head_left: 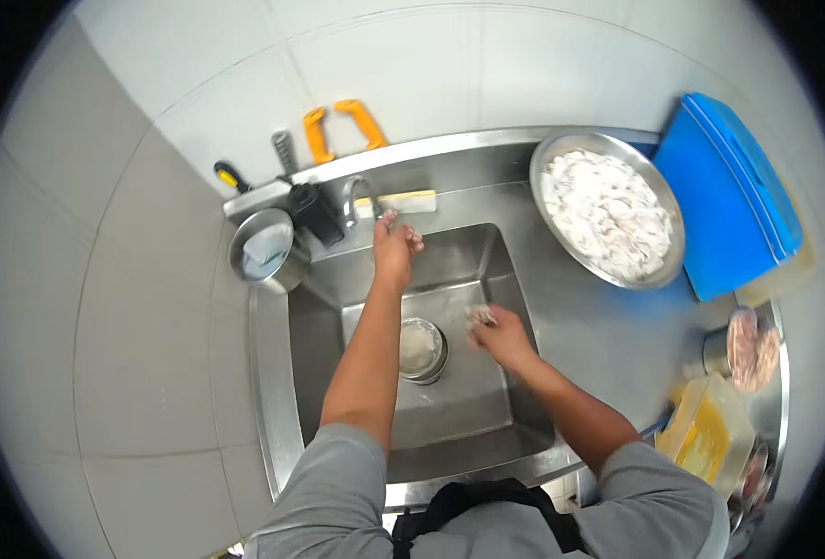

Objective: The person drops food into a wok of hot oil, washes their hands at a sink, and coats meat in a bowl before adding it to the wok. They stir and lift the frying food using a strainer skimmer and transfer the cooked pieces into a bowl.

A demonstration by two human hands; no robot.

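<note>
My left hand [397, 250] reaches over the back of the steel sink [450, 427], its curled fingers at the end of the curved tap [350, 200]. Whether it grips the tap is hidden. Over the sink's right side, my right hand [500, 335] is closed, with something whitish and wet at the fingertips, too blurred to name. Below and between the hands, a round metal container [421, 352] stands on the sink floor, filled with cloudy pale liquid. On the counter at the right back rests a wide steel bowl [543, 200] heaped with white, slippery-looking food pieces [608, 214].
A steel pot [287, 270] with a pale blue item stands left of the tap, beside a black bottle [315, 212]. Orange handles [361, 124] stick up behind the rim. At right are a blue container [724, 200], a bag of pinkish food [753, 349] and a yellowish tub [708, 429].
</note>
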